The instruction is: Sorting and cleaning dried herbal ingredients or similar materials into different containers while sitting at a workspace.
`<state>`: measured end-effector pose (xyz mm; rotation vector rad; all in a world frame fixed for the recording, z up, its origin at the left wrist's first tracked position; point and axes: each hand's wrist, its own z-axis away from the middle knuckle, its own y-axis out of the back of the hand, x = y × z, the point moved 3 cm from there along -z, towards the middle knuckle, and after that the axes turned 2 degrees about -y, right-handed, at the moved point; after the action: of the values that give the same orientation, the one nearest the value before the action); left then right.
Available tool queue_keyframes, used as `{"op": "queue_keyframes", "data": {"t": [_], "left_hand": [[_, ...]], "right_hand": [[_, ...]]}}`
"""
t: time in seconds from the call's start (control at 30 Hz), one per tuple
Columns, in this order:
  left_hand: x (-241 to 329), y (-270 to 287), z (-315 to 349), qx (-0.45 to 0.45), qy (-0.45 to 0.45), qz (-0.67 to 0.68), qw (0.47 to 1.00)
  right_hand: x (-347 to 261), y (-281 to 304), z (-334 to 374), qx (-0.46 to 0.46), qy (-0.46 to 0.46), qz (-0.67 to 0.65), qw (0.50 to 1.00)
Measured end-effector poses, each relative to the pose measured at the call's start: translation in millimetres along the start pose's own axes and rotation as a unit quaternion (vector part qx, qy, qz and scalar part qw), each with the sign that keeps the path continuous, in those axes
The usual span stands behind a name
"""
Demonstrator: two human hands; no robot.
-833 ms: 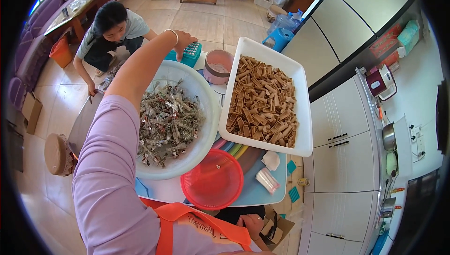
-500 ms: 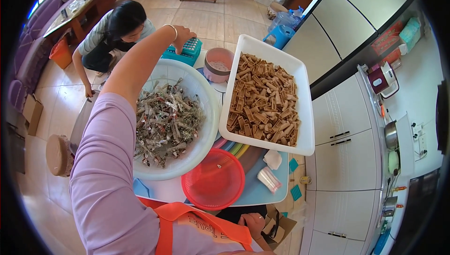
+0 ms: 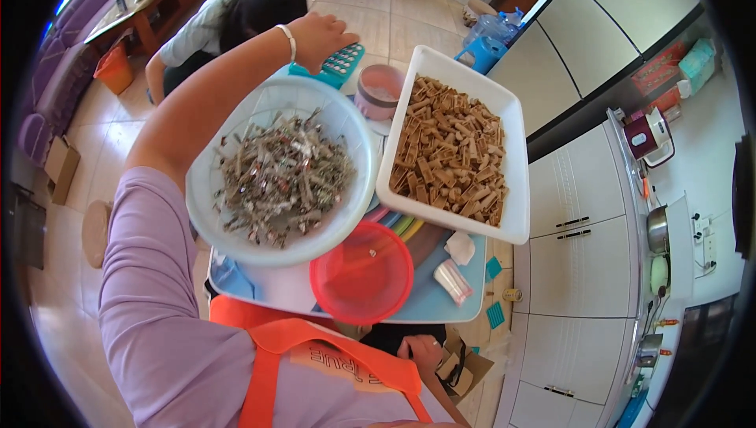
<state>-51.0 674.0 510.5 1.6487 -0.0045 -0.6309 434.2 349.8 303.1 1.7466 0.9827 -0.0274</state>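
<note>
My left arm, in a lilac sleeve with a pale bracelet, reaches across the white basin. At its end my left hand (image 3: 321,40) has its fingers bent over the far edge of a teal tray (image 3: 340,64) dotted with white round pieces. Beneath the arm, the basin (image 3: 206,219) holds a heap of small clear-and-silver wrapped pieces (image 3: 285,176). My right hand (image 3: 422,352), with a ring on it, lies on my black-clad lap with loosely bent fingers and nothing visible in it. The fingertips of the left hand are partly hidden.
A white tub (image 3: 516,184) full of brown pieces (image 3: 453,152) stands right of the basin. Nearby are a pink bowl (image 3: 380,85), a red basket (image 3: 362,270) and a plastic-wrapped bundle (image 3: 452,282) on the table. Another person (image 3: 252,14) crouches beyond my arm.
My view has shifted, and the basin and basket sit higher in it. My left hand stays at the teal tray, which shows more tilted. The other person has leaned lower.
</note>
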Motion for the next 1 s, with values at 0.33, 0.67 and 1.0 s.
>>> {"op": "queue_keyframes", "data": {"t": [0.33, 0.67, 1.0], "left_hand": [[188.5, 110.7, 111.2, 0.046, -0.139, 0.101, 0.984], [358.0, 60.4, 150.9, 0.089, -0.003, 0.285, 0.954], [366.0, 2.0, 175.0, 0.094, 0.158, 0.519, 0.834]], "right_hand": [[-39.9, 12.8, -95.4, 0.072, -0.241, -0.459, 0.852], [-31.3, 7.6, -115.6, -0.004, -0.329, -0.578, 0.747], [-45.7, 9.3, -161.3, -0.047, -0.239, -0.217, 0.945]]}}
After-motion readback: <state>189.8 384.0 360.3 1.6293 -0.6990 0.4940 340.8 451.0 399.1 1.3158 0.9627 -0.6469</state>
